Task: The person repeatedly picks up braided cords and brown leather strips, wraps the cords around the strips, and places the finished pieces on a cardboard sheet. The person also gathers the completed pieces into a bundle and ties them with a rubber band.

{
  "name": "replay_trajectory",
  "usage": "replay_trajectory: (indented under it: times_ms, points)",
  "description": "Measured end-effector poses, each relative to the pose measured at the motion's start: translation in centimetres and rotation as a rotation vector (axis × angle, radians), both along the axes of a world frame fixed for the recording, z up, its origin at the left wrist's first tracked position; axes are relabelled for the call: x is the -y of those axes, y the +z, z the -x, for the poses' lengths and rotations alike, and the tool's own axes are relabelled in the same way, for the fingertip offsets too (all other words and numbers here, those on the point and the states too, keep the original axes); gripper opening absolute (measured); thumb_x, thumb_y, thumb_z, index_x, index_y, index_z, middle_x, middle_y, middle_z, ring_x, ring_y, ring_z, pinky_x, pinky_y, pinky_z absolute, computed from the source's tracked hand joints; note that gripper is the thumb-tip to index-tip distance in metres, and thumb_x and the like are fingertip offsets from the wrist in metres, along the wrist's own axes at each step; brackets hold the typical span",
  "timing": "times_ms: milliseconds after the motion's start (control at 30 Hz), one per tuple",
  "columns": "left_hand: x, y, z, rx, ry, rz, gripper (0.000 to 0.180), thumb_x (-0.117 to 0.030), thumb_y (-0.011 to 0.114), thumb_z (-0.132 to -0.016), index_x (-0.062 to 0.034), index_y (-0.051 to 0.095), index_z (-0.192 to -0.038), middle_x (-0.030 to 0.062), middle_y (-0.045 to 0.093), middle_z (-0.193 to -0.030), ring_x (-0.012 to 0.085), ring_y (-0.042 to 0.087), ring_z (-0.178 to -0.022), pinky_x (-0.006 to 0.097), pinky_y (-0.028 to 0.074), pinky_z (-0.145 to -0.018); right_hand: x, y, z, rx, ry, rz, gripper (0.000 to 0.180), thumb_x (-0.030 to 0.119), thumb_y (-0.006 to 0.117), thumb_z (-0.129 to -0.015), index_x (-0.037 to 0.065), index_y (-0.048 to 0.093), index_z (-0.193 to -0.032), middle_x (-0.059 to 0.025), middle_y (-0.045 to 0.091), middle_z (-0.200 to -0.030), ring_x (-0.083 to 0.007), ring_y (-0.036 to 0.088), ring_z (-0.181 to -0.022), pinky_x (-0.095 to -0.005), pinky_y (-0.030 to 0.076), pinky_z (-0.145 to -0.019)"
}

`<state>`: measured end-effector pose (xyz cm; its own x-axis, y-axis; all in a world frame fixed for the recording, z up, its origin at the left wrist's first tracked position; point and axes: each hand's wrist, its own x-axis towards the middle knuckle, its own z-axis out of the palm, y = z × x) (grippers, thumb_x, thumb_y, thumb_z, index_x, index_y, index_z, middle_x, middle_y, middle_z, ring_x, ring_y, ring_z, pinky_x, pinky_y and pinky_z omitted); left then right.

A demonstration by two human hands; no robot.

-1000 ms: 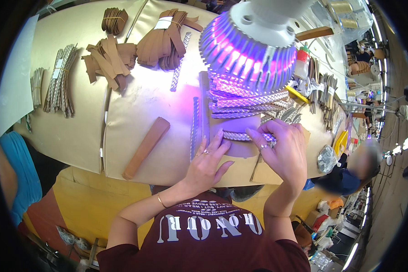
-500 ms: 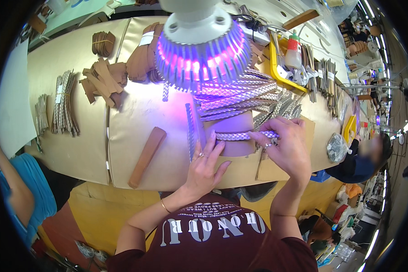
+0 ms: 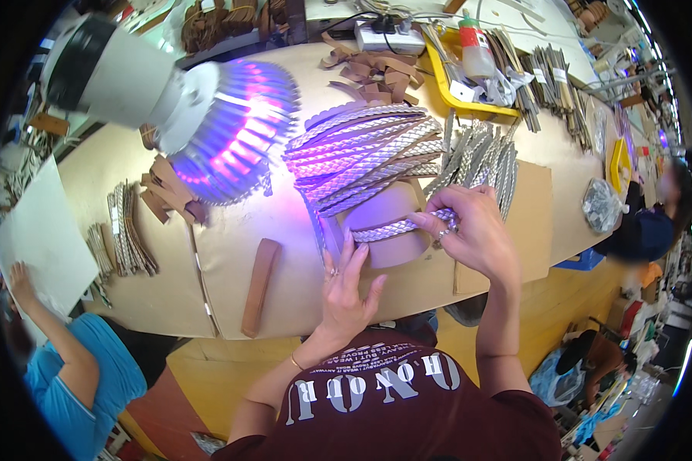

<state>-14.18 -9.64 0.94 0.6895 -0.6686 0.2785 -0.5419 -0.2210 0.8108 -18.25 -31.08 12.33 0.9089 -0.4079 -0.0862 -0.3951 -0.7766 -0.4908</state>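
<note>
1. Braided strip [image 3: 386, 230]: lies on brown panel [image 3: 396, 252], touched at left end by unclenched left hand [image 3: 346, 296], pinched at right end in right hand [image 3: 475, 234].
2. Looks like a positioning step; apparently calls next for straight alignment and a steady pinch.
3. Beyond: heaped braids [image 3: 354, 152].
</note>
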Motion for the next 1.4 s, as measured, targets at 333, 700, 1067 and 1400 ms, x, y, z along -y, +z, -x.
replay_trajectory:
  times_ms: [333,700,1067,1400]
  points:
    - [-0.3,0.0,-0.3,0.047,-0.03,-0.021,0.064,-0.017,0.075,-0.084,0.0022,0.043,-0.136,0.0331,0.042,-0.144,0.0436,0.04,-0.137,0.06,0.019,-0.114,1.2,-2.5,0.3,-0.131,-0.148,-0.335,0.052,0.054,0.073,-0.079,0.002,0.072,-0.079,-0.014,0.06,-0.057,-0.0296,0.06,-0.055,-0.0396,0.046,-0.057]
    - [0.4,4.2,0.2,0.332,-0.028,-0.181,0.074,-0.034,0.077,-0.082,-0.0038,0.042,-0.141,0.0318,0.023,-0.153,0.0492,0.024,-0.143,0.066,0.009,-0.113,-1.8,-1.0,-0.6,-0.024,-0.17,-0.274,0.039,0.041,0.071,-0.081,0.002,0.072,-0.079,-0.0176,0.064,-0.062,-0.0354,0.066,-0.062,-0.0432,0.052,-0.062]
    - [1.8,3.1,0.0,0.158,-0.103,-0.177,0.077,-0.031,0.074,-0.085,-0.001,0.035,-0.144,0.0318,0.023,-0.154,0.0493,0.023,-0.143,0.066,0.015,-0.112,-1.7,-1.2,-0.8,-0.009,-0.14,-0.255,0.04,0.042,0.07,-0.082,0.002,0.073,-0.079,-0.0171,0.064,-0.061,-0.0364,0.066,-0.062,-0.0447,0.052,-0.061]
    - [2.2,2.5,0.1,0.164,-0.077,-0.113,0.079,-0.026,0.077,-0.082,-0.0008,0.036,-0.145,0.0311,0.03,-0.152,0.0479,0.027,-0.142,0.066,0.02,-0.111,-2.0,2.0,-0.4,0.17,0.003,-0.281,0.026,0.019,0.068,-0.087,0.002,0.059,-0.105,-0.0142,0.068,-0.078,-0.0322,0.067,-0.069,-0.0398,0.052,-0.063]
